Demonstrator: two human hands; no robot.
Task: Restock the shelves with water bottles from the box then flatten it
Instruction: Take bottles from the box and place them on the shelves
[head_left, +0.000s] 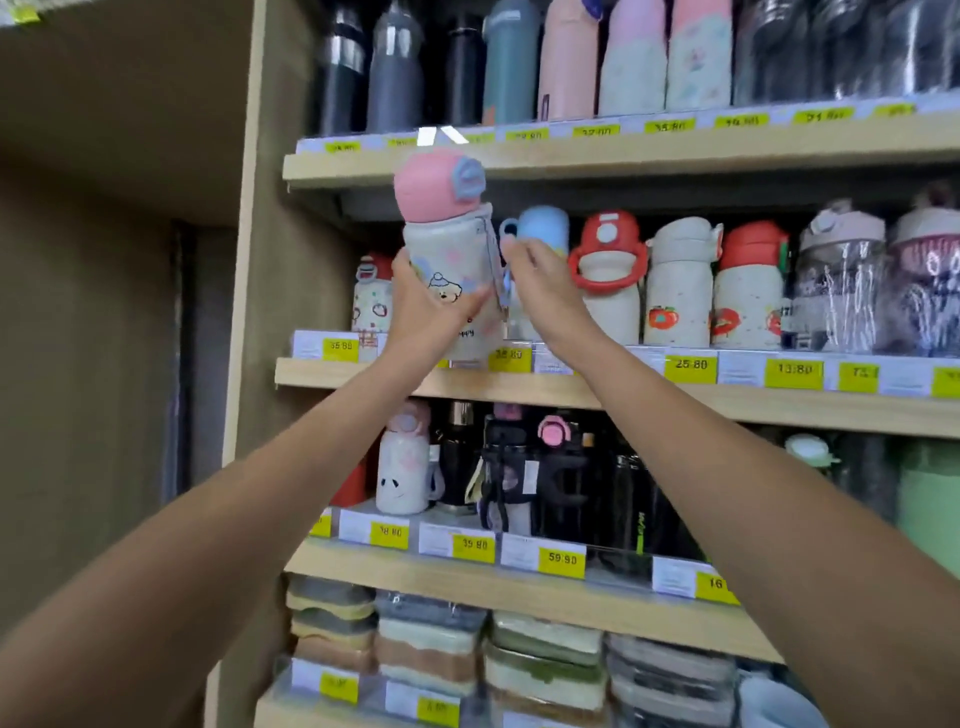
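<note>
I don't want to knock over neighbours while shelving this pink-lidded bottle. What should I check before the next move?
1. Left hand wraps the pink-lidded bottle: ok.
2. Bottle near upright: ok.
3. Right hand holding the strap: cannot tell.
4. Free spot on the middle shelf beside the blue-lidded bottle: hidden by the held bottle, cannot tell.
5. Lid clear of the upper shelf edge: not ok, it sits level with it; probably lower first.
</note>
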